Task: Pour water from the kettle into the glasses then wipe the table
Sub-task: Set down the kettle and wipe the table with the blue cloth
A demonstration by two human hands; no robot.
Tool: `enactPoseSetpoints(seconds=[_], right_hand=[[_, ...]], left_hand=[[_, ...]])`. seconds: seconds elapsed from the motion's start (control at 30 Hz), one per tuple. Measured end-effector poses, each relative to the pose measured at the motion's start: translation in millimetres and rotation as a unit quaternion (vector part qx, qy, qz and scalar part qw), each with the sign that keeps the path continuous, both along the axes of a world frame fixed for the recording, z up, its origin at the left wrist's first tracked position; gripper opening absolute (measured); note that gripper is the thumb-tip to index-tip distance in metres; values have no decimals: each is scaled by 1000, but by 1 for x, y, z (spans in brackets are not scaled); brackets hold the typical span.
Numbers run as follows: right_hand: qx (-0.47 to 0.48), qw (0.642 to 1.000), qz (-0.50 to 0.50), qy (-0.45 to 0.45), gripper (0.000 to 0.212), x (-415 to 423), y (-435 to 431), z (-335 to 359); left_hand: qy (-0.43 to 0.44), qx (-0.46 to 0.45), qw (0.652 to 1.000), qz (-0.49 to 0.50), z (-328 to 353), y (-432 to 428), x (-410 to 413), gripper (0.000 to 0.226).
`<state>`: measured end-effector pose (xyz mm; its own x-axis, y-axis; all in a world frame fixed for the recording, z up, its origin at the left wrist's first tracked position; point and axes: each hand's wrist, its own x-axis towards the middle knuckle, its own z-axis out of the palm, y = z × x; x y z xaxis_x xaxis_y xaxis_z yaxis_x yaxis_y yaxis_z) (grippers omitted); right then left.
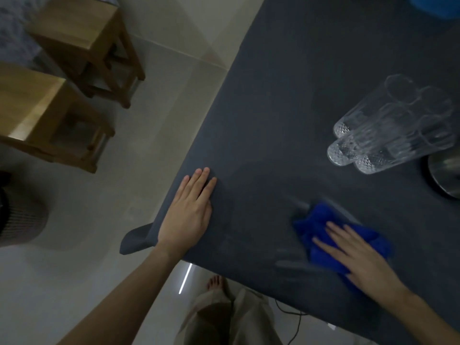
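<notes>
A dark grey cloth-covered table fills the right of the head view, its near corner hanging down at lower centre. The left hand lies flat on the table close to its left edge, fingers straight and pressed together, pointing up and slightly right in the picture. The right hand presses flat on a crumpled bright blue wiping cloth near the table's front edge; its fingers are straight and slightly spread, pointing toward the upper left. The cloth is bunched, its long axis running from upper left to lower right under the hand. Three clear cut-pattern drinking glasses stand touching in a cluster farther back on the right, well apart from the cloth; the wide lens shows them with bases toward the lower left and mouths toward the upper right. Just beside them, at the right border, shows part of a shiny steel kettle. Two wooden stools stand on the pale tiled floor at left.
</notes>
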<state>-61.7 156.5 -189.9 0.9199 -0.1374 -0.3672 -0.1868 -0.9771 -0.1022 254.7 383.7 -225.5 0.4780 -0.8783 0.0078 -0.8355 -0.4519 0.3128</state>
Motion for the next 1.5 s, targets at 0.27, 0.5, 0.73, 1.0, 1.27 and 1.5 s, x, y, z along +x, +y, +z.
enactPoseSetpoints(seconds=[0.27, 0.5, 0.73, 1.0, 1.27, 1.5], right_hand=[[19, 986, -106, -128, 96, 58, 11, -20], [39, 981, 129, -139, 56, 127, 95, -27], [-14, 991, 124, -43, 107, 34, 33, -15], [36, 987, -127, -90, 114, 32, 4, -11], [46, 987, 1, -154, 64, 163, 61, -25], [68, 984, 2, -167, 84, 121, 16, -30]], left_hand=[[2, 5, 1000, 2, -1, 1, 0, 51], [-2, 15, 1000, -7, 0, 0, 1, 52], [3, 12, 1000, -3, 2, 1, 0, 52], [3, 11, 1000, 0, -1, 1, 0, 52], [5, 23, 1000, -4, -2, 1, 2, 53], [13, 24, 1000, 1, 1, 1, 1, 53]])
